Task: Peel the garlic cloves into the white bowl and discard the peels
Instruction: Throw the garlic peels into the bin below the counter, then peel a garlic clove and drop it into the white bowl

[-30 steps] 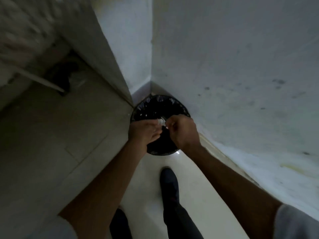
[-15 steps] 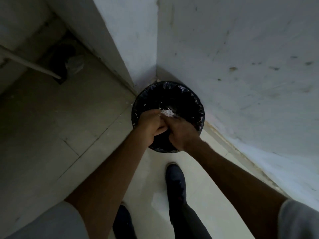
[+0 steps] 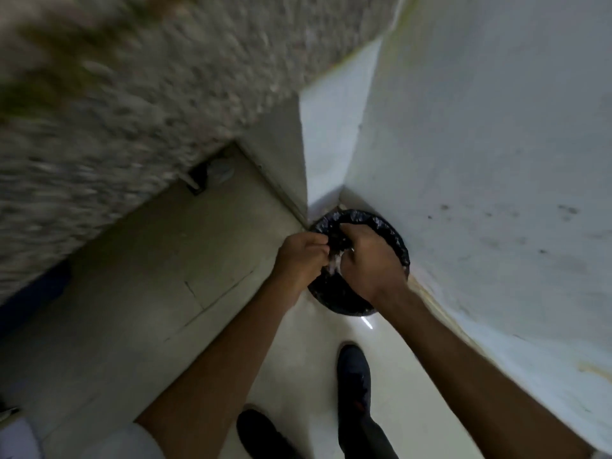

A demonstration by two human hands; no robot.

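A round bin lined with a black bag (image 3: 394, 236) stands on the floor in the corner of two white walls. Both my hands are held together over its opening. My left hand (image 3: 299, 260) and my right hand (image 3: 371, 263) have curled fingers, and a small clump of whitish garlic peels (image 3: 334, 260) shows between them. Which fingers hold the peels is hard to make out. The white bowl and the garlic cloves are not in view.
A speckled stone counter (image 3: 149, 94) overhangs at the upper left, blurred. The white wall (image 3: 496, 160) runs close along the right. Pale floor tiles (image 3: 165, 276) spread to the left. My two dark shoes (image 3: 352, 376) stand just below the bin.
The view has swung so that the counter fills the upper left. My hands stay pressed together over the bin, and the white peels show less than half a second ago.
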